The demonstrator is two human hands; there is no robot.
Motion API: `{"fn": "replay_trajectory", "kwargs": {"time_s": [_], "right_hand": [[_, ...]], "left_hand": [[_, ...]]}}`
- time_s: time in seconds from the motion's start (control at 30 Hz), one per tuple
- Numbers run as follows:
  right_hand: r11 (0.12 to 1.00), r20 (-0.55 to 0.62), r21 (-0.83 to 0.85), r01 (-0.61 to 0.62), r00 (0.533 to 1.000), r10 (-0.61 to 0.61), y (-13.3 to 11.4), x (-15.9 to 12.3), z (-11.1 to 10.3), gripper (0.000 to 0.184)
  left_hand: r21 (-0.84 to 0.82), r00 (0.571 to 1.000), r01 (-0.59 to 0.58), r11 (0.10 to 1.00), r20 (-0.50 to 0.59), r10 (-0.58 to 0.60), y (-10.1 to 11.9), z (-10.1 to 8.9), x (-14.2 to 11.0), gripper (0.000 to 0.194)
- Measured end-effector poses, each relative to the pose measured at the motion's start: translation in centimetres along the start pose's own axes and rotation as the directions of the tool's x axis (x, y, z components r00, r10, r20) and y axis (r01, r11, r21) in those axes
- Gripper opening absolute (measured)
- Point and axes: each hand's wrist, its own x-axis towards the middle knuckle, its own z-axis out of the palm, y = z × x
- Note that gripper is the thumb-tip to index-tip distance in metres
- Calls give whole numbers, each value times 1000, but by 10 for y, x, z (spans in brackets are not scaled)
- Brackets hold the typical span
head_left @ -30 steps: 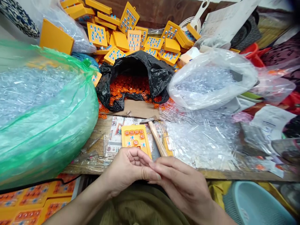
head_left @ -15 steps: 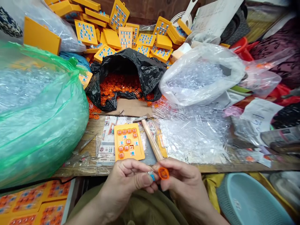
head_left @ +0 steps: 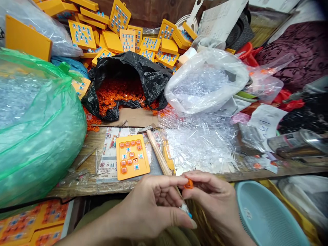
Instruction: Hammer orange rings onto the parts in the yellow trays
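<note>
1. The orange cap [head_left: 189, 184] sits pinched in the grip of the right hand [head_left: 217, 201], held at the fingertips just over the near edge of the worktop [head_left: 102, 186].
2. Just below that grip, the left hand [head_left: 151, 212] closes its thumb and fingers on a small blue and white piece [head_left: 186, 210]; the two pieces are close together but not joined.
3. Beyond the hands, to the left of the cap, a yellow board [head_left: 132, 157] lies flat on the worktop. By my reading it is partly filled: several orange caps are seated in its upper rows and left side, while other slots show only blue and white pieces, so some remain to be capped.
4. A hammer [head_left: 155, 150] lies just right of the board, its handle pointing toward the grip.
5. Farther out, a black bag [head_left: 153, 77] spills loose orange caps, a heap of clear plastic pieces [head_left: 202, 147] lies to the right, and a pile of yellow boards [head_left: 128, 37] is stacked at the back.
6. A large green bag [head_left: 38, 130] bulges at the far left, and a pale blue basin [head_left: 266, 218] sits below the right hand.
</note>
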Motion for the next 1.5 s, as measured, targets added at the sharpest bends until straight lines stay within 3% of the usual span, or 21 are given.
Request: {"fn": "replay_trajectory", "kwargs": {"time_s": [0.13,0.23,0.37,0.43,0.5,0.57,0.6,0.67,0.73,0.8,0.9,1.0,1.1,1.23,1.33,1.43,1.5], "right_hand": [[993,81,32,-117,990,114,8,-3,-5,24],[969,82,106,-221,974,213,14,-4,-7,22],[976,7,150,-160,987,161,8,-1,-22,26],[988,33,109,-106,994,103,2,2,-41,25],[998,152,-21,-60,986,63,-1,5,-65,24],[946,271,-323,12,959,81,-1,8,-90,20],[862,270,-503,59,958,92,-1,8,-100,16],[738,192,-665,114,981,21,-4,6,-109,10],[747,81,-646,156,987,-136,-8,3,-103,16],[856,9,-487,174,981,-194,-12,1,-83,19],[986,71,-140,95,994,-86,-10,2,-44,23],[998,133,47,33,990,-39,-1,5,-17,23],[994,181,103,27,982,-45,5,7,-7,22],[990,177,22,138,974,-140,-4,9,-5,21],[939,285,-113,324,916,-282,-18,10,5,27],[850,453,-122,512,791,-411,-28,12,20,34],[810,508,-119,574,736,-447,-30,15,28,30]], "left_hand": [[-147,985,125,981,135,-105,-7,1,7,57],[-173,980,140,975,163,-111,-12,2,11,60],[-164,994,80,983,88,-66,-16,-1,16,64],[-151,996,85,985,51,-78,-16,-3,16,63],[-124,996,93,988,4,-93,-16,-5,13,61],[-92,995,90,992,-37,-94,-15,-8,10,58],[-86,995,84,993,-52,-88,-16,-9,8,56],[-93,994,70,993,-80,-77,-17,-12,6,54],[-123,991,51,991,-116,-66,-18,-15,6,53],[-168,988,23,986,-148,-49,-17,-16,7,51],[-228,990,-21,973,-140,-11,-15,-14,4,46],[-251,998,-27,968,-61,12,-11,-9,-3,42],[-241,998,-53,969,-36,46,-10,-6,-7,45],[-323,991,-91,942,-124,53,-10,-14,-7,41],[-404,988,-79,912,-151,19,-11,-25,-8,45],[-420,986,-89,903,-167,19,-11,-32,-9,49],[-418,984,-99,903,-174,27,-10,-33,-11,49]]}}
